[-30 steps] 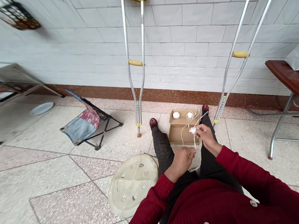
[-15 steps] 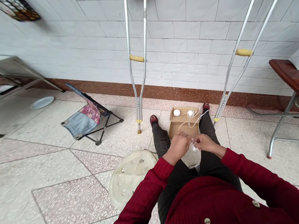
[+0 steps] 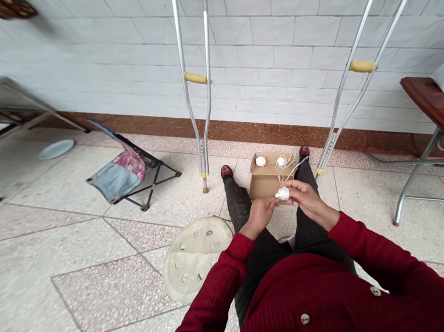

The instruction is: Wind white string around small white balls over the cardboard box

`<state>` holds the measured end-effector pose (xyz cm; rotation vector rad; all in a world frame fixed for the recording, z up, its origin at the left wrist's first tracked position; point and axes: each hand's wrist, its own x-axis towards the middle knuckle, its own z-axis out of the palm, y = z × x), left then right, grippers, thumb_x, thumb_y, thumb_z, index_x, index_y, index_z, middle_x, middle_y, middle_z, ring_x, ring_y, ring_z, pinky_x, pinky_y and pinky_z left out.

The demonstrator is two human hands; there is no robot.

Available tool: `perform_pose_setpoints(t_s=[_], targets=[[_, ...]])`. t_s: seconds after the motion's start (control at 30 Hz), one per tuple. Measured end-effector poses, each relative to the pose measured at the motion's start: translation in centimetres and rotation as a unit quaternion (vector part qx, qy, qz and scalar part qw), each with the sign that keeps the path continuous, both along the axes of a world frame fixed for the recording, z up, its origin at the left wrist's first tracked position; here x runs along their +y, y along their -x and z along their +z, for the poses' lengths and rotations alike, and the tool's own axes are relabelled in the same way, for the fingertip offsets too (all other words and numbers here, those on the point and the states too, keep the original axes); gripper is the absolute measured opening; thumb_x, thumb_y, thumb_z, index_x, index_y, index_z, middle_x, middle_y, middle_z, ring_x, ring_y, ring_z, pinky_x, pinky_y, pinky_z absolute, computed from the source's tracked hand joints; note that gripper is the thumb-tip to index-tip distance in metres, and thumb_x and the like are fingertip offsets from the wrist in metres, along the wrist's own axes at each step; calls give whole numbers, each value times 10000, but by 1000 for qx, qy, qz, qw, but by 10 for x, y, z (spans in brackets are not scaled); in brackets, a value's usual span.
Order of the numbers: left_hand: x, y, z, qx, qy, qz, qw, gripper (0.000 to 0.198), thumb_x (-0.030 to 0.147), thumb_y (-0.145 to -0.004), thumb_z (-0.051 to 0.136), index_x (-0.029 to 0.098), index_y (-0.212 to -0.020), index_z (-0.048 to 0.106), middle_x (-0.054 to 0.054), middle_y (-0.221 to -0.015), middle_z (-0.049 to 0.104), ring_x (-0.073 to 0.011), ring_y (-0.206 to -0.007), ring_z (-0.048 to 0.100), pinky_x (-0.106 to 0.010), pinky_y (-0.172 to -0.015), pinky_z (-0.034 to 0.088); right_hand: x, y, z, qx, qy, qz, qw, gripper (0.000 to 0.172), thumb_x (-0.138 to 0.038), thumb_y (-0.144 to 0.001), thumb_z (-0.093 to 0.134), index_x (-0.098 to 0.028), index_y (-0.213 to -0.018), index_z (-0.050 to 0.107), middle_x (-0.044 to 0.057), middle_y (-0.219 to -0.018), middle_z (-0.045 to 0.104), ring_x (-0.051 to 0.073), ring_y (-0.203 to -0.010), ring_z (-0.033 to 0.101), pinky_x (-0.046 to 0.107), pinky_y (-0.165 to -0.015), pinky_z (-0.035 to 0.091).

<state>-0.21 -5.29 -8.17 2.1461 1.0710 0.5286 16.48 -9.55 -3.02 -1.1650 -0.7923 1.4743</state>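
Live from the floor: legs stretched out, hands together over the shins. R hand pinches a white string ball in its fingertips, w/ L hand curled just beside it; can't tell if L grips anything. White string runs from the ball to the far side, into a cardboard box between the red shoes. Two more white balls sit in that box, touching the string. Dark trousers, red cardigan. Far off, aluminium crutches stand by the tiled wall. Folding stool left, round plastic lid near left, wooden tabletop right.
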Motion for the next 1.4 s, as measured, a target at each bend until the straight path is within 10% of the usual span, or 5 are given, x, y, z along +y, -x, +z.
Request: perform_pose_setpoints(t_s=[0.23, 0.47, 0.83, 1.17, 1.4], targets=[[29, -6, 33, 78, -137, -41, 987, 262, 286, -940, 480, 181, -911, 718, -61, -833, 719, -189, -811, 628, -279, -774, 433, -38, 10, -30, -111, 10, 69, 991, 186, -239, -677, 578, -192, -855, 605, -59, -579, 517, 67, -448, 436, 189, -415, 264], [-14, -15, 44, 83, -159, -46, 983, 294, 283, -950, 452, 174, -821, 692, -60, -746, 673, -186, -760, 613, -287, -748, 444, 12, -12, -63, -210, 2, -134, 969, 201, -322, -685, 513, -190, -827, 568, -36, -565, 516, 106, -475, 446, 214, -440, 327], [-24, -8, 10, -23, -14, -53, 998, 302, 255, -960, 444, 172, -802, 687, -15, -776, 704, -151, -743, 640, -243, -701, 451, -14, 5, 5, -60, 20, -40, 997, 165, -280, -653, 616, -163, -770, 622, -45, -561, 516, 39, -400, 281, 203, -391, 159], [-3, -16, 41, 144, -227, -117, 956, 281, 216, -939, 443, 155, -774, 663, -90, -757, 689, -205, -758, 626, -373, -878, 422, -13, -10, -61, -287, 1, -10, 958, 76, -167, -622, 578, -195, -693, 581, -59, -476, 518, 97, -432, 463, 215, -464, 326], [-23, -12, 26, 45, -52, -24, 997, 337, 274, -953, 417, 176, -736, 656, -10, -676, 665, -148, -647, 606, -239, -638, 403, 30, 0, -33, -88, -14, -117, 989, 265, -284, -655, 589, -179, -895, 628, -53, -575, 535, 68, -433, 408, 197, -425, 288]])
